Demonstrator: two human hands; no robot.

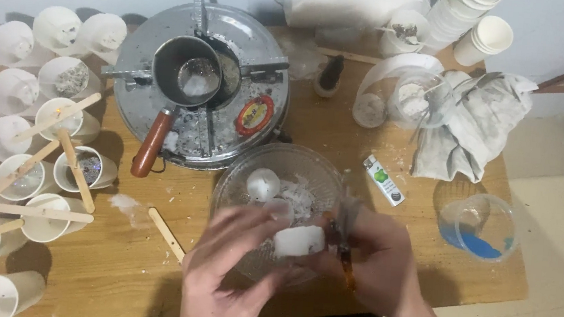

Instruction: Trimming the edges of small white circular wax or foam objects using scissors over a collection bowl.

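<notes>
White and waxy, by the look of it: grips a lump (299, 240) between both hands, right over the near rim of a glass bowl (230, 174). Curls the left hand (233, 269) around the lump's left side, fingers half closed and pressing on it. Closes the right hand (378, 263) on a small tool (348, 272) with a brown handle, held against the lump's right edge; too blurred to tell whether the working end is a blade.

Judging by the lie of things, somewhere in the middle of the work. Shows a few white pieces (263, 184) already in the bowl, just beyond the fingertips, with crumbs around them. Leaves the lump in hand as one piece, not yet broken up.

Farther beyond the hands, finds a round metal hotplate (264, 50) carrying a small pot (188, 70) with a reddish wooden handle; holds something pale at the bottom, though cannot tell whether melted or solid. Well to the left of the left hand, crowds many white paper cups (42, 227) together, several with wooden sticks (43, 213) laid across the rims; cannot tell how many are filled. Leaves one loose stick (165, 233) on the wooden counter (119, 273) just left of the left hand.

To the right of the right hand, keeps a lighter (384, 180), a crumpled grey rag (472, 126) and a clear plastic cup (485, 225) with blue at the bottom, all untouched. Stacks spare paper cups (489, 37) at the far right edge.
</notes>
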